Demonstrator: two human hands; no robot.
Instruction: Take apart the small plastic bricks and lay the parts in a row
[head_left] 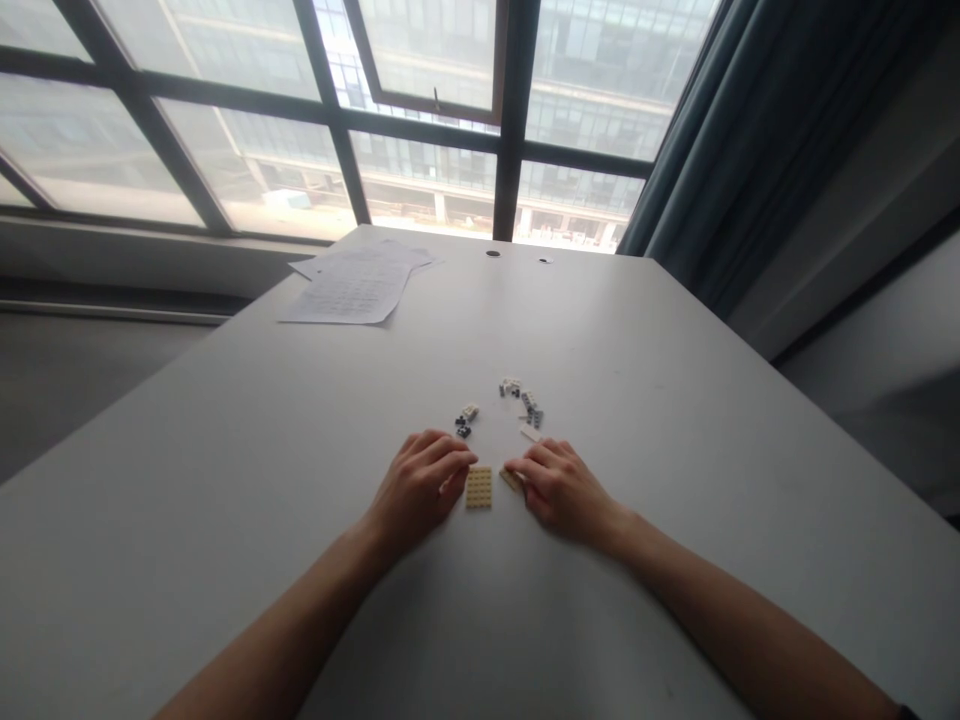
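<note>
A tan studded building plate lies on the white table between my hands. My left hand is at its left side, fingers bent together and thumb and fingertips at its edge. A second tan piece, tilted, shows under the fingertips of my right hand, which is closed on it; part of it is hidden by the fingers. Beyond my left hand lie small black bricks and a white piece. A flat white piece sits just past my right fingers.
Several grey and white bricks form a loose cluster farther up, with more small white pieces behind. Printed paper sheets lie at the table's far left. Windows stand beyond the table, and a dark curtain hangs right.
</note>
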